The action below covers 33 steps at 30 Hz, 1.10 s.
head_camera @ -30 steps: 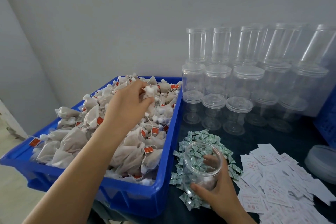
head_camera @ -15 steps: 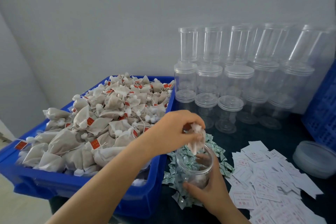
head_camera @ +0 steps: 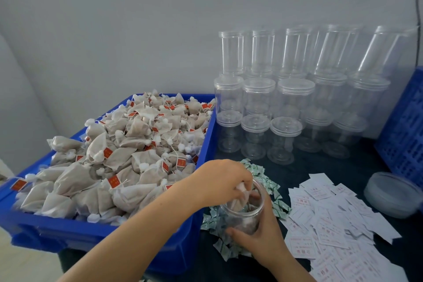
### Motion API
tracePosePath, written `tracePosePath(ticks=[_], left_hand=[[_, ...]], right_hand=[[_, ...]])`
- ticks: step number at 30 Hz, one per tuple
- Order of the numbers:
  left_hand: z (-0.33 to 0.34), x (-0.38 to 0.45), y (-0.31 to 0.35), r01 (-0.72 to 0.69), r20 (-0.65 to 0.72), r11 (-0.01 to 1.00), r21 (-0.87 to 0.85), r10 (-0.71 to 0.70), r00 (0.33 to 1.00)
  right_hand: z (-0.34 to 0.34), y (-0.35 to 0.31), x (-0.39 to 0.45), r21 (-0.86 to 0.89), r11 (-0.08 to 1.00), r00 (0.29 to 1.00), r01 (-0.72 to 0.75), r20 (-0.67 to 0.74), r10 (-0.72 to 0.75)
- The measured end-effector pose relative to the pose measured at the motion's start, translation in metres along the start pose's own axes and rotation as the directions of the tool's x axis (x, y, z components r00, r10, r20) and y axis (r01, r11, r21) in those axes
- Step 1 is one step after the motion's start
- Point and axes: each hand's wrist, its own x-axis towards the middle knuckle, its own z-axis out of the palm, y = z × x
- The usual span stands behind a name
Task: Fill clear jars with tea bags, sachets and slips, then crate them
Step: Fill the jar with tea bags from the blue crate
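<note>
jar [head_camera: 246, 210], clear and open-mouthed, is sitting on the dark counter [head_camera: 320, 167] just beside the blue bin [head_camera: 208, 144], on top of a scatter of green-and-white sachets [head_camera: 270, 185]. from the head view, the right hand [head_camera: 258, 236] is wrapping round its lower wall from the near side and steadying it. the left hand [head_camera: 220, 181] is hovering over the mouth with fingers curled, pinching a tea bag [head_camera: 240, 199] that is hanging partway into the opening. some brownish tea bags seem to be lying inside already, though the plastic is blurring them.

the step in hand looks like the tea-bag fill, and an early part of the task: no sachet or slip is showing inside this jar, and nothing seems crated. the next move probably calls for letting the bag drop clear of the rim, then reaching back to the bin, where tea bags [head_camera: 128, 149] are heaped high.

red tags on the tea bags are carrying pale marks too small to read. white paper slips [head_camera: 332, 220] to the right are showing red printing in boxes, not legible. empty jars [head_camera: 286, 107] are standing stacked at the back, with a blue crate [head_camera: 402, 135] at the far right and lids [head_camera: 393, 192] near it.
</note>
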Motion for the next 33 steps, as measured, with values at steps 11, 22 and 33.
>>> tracePosePath(ticks=[11, 22, 33], left_hand=[[0.001, 0.023, 0.021, -0.078, 0.265, 0.933, 0.352, -0.019, 0.964], [0.007, 0.024, 0.015, -0.09, 0.373, 0.987, 0.135, 0.034, 0.927], [0.006, 0.019, 0.023, -0.039, 0.24, 0.982, 0.184, -0.007, 0.971]], right_hand=[[0.0, -0.001, -0.001, 0.017, 1.0, 1.0, 0.022, -0.015, -0.022], [-0.001, -0.001, -0.002, 0.005, 1.0, 1.0, 0.001, 0.022, -0.002], [-0.001, -0.01, -0.001, 0.026, 0.999, 0.999, 0.036, 0.019, -0.037]])
